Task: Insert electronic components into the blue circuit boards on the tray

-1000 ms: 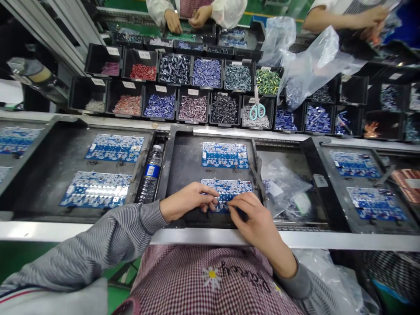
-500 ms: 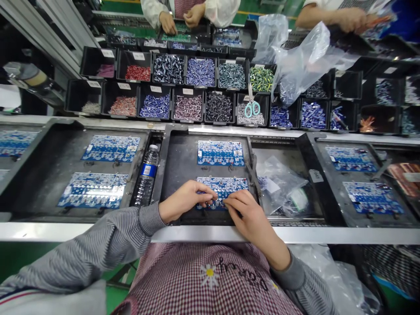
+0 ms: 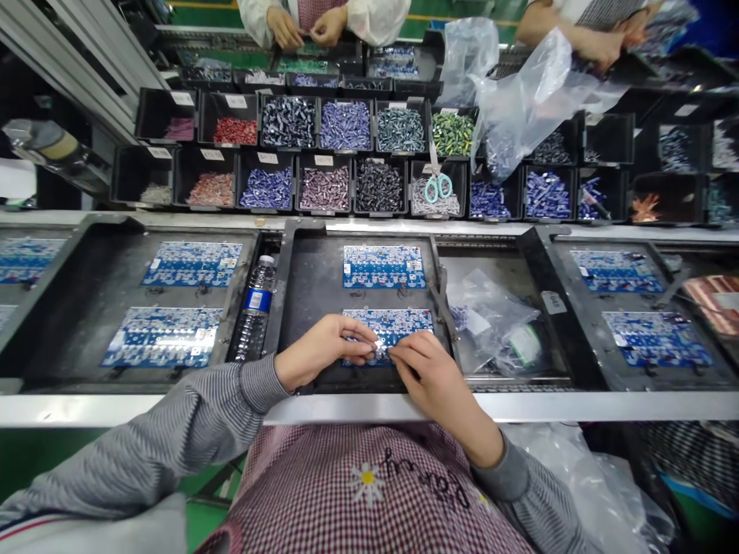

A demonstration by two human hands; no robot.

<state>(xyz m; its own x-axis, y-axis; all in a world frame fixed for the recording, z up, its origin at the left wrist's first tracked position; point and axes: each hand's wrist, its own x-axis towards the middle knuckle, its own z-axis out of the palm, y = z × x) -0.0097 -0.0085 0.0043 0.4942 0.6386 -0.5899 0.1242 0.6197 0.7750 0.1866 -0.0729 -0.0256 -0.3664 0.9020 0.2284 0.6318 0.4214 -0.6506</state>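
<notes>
My left hand (image 3: pixel 323 350) and my right hand (image 3: pixel 424 373) meet over the near blue circuit board (image 3: pixel 404 322) in the black carrier tray (image 3: pixel 315 285) straight ahead. Both hands have their fingers pinched together, fingertips almost touching, around a small pale part (image 3: pixel 379 346) that sits on or just above the board's front edge. I cannot tell which hand holds it. A second blue circuit board (image 3: pixel 382 266) lies behind it in the same tray.
Neighbouring trays carry more blue boards (image 3: pixel 192 264) (image 3: pixel 655 338). A water bottle (image 3: pixel 254 308) lies left of my tray, plastic bags (image 3: pixel 490 323) right of it. Bins of small components (image 3: pixel 324 188) and scissors (image 3: pixel 439 185) stand behind. Other people's hands (image 3: pixel 305 27) work across the line.
My hands have stayed on the near board; the fingertips of both have drawn closer together around the small part. The view has shifted slightly.
</notes>
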